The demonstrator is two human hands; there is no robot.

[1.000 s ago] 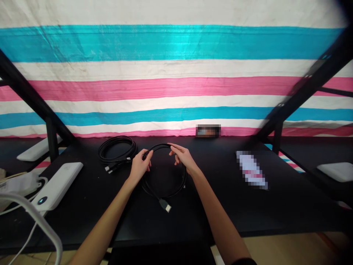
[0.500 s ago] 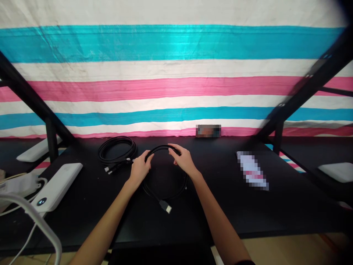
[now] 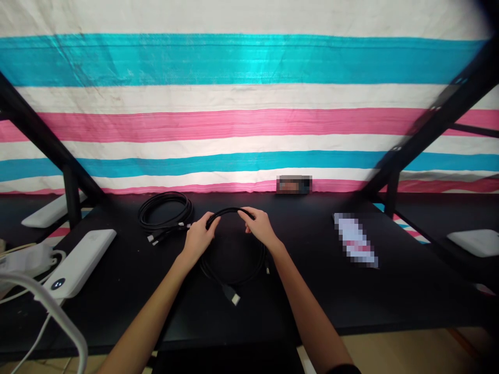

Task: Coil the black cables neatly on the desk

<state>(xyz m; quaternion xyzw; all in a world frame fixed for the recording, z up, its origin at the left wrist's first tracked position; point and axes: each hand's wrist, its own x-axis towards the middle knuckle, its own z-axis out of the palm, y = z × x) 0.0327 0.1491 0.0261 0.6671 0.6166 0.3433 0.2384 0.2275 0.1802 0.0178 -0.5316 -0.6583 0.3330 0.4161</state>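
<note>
A coiled black USB cable is held between my hands above the black table. My left hand is closed round the coil's upper left, thumb toward me. At the upper right of the loop, my right hand pinches the same cable. The lower part of the loop hangs toward me, its USB plug pointing to the front right. A smaller plug end shows beside my right wrist. Just left of my left hand lies a second coil of black cables with several plug ends.
A white power bank lies at the left, near a white power strip and white cords. Right of my hands is a pixelated pale item; a pixelated dark one stands at the back. Black frame bars flank the black table.
Both hands have kept their grip, and the top of the cable coil sits slightly lower. The USB plug has shifted a little toward me, and the smaller plug end now shows more clearly.
</note>
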